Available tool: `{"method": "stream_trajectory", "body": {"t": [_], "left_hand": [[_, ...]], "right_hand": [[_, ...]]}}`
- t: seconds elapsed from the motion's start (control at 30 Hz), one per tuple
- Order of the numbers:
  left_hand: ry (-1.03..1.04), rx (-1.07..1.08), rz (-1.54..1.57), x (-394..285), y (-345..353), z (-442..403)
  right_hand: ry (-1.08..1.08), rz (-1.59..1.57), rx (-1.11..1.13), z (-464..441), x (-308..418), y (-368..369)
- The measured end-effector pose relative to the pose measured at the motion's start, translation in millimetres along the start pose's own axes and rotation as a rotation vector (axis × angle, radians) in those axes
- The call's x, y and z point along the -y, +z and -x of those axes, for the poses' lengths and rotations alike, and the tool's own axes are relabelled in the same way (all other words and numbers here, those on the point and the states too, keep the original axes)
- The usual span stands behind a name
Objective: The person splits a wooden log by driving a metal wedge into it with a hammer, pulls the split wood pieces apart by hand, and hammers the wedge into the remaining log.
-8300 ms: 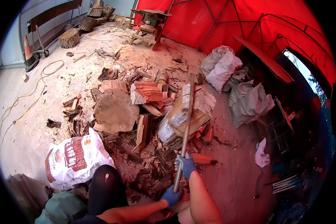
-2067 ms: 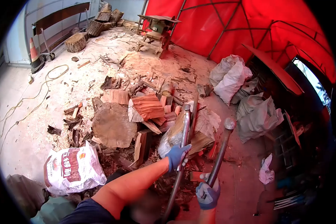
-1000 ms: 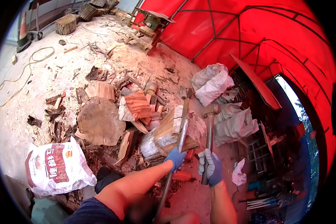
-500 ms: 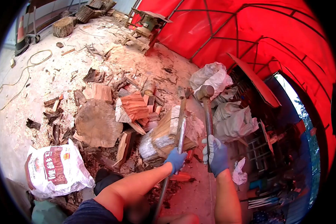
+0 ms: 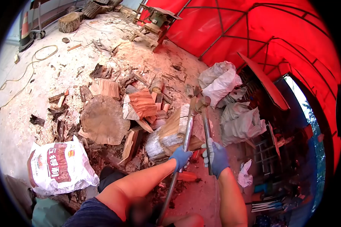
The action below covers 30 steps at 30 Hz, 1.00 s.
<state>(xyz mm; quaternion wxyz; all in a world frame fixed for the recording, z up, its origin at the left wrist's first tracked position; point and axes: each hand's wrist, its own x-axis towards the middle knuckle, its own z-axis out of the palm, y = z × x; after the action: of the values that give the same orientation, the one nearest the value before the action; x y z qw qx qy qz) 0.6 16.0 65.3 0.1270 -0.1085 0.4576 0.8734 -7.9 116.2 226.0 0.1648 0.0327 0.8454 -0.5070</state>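
My left hand, in a blue work glove, is closed around the metal handle of a long tool. Its rusty head looks like an axe head, but its exact kind is unclear. My right hand, gloved alike, grips a hammer with a blunt, round-faced head. The two tool heads overlap in view; whether they touch I cannot tell. Behind the left tool lies a thick log with pale bark. Split wood with reddish grain and a round chopping block are to its left.
A white printed sack stands at lower left. Several pale sacks line the right side beside dark clutter. Bark and wood chips litter the floor. Farther back are a machine on a stand, a cut stump and a traffic cone.
The hammer's head has tipped left and down, up against the other tool's head. Both hands keep their grips. The whole view has shifted slightly.
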Motion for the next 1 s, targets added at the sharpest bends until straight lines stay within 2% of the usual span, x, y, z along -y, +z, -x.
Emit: {"method": "stream_trajectory", "body": {"t": [0.07,0.13,0.17,0.3,0.4,0.5,0.6,0.67,0.7,0.77,0.8,0.87,0.9,0.97,1.0], "left_hand": [[0.017,-0.003,-0.016,1.8,-0.5,-2.6],[-0.009,-0.014,-0.007,1.8,0.4,-2.4],[-0.012,-0.013,-0.013,3.3,0.8,-3.0],[-0.011,-0.043,-0.018,9.2,3.8,-6.2],[-0.027,-0.064,-0.044,4.7,5.6,1.1],[-0.032,-0.072,-0.071,-0.8,2.6,-2.9],[-0.034,-0.096,-0.100,3.0,6.7,-4.1],[0.003,-0.096,-0.073,8.8,5.5,-9.8],[0.000,-0.095,-0.076,9.1,5.7,-9.6],[-0.025,-0.140,-0.117,7.7,5.7,-8.1],[-0.019,-0.145,-0.113,7.8,4.4,-13.1],[0.002,-0.149,-0.171,15.4,4.7,-16.4],[-0.010,-0.148,-0.164,19.4,6.0,-13.5],[-0.028,-0.155,-0.180,13.4,4.3,-13.3],[-0.021,-0.155,-0.189,9.0,-0.1,-14.0]], "right_hand": [[-0.032,-0.047,-0.006,4.7,6.2,1.9],[-0.276,-0.058,-0.098,14.8,20.4,6.3],[-0.323,-0.110,-0.105,14.3,22.3,5.6],[-0.459,-0.055,-0.180,-14.9,-5.5,5.0],[0.114,0.148,0.028,-33.6,-16.4,-3.8],[0.073,0.163,-0.002,-25.9,4.5,-6.5],[-0.033,0.087,-0.010,14.5,49.5,-3.1],[-0.446,-0.039,-0.050,25.5,74.1,-1.8],[-0.443,-0.042,-0.052,21.0,79.2,-3.6],[-0.777,-0.156,-0.227,11.6,86.3,-7.6],[-0.782,-0.155,-0.220,3.4,76.0,-3.7],[-0.564,-0.118,-0.186,-17.3,25.6,3.2],[-0.552,-0.111,-0.186,-25.4,3.5,-1.0],[0.291,0.034,0.077,-34.6,-17.2,-10.9],[0.284,0.026,0.076,-35.2,-18.8,-12.5]]}}
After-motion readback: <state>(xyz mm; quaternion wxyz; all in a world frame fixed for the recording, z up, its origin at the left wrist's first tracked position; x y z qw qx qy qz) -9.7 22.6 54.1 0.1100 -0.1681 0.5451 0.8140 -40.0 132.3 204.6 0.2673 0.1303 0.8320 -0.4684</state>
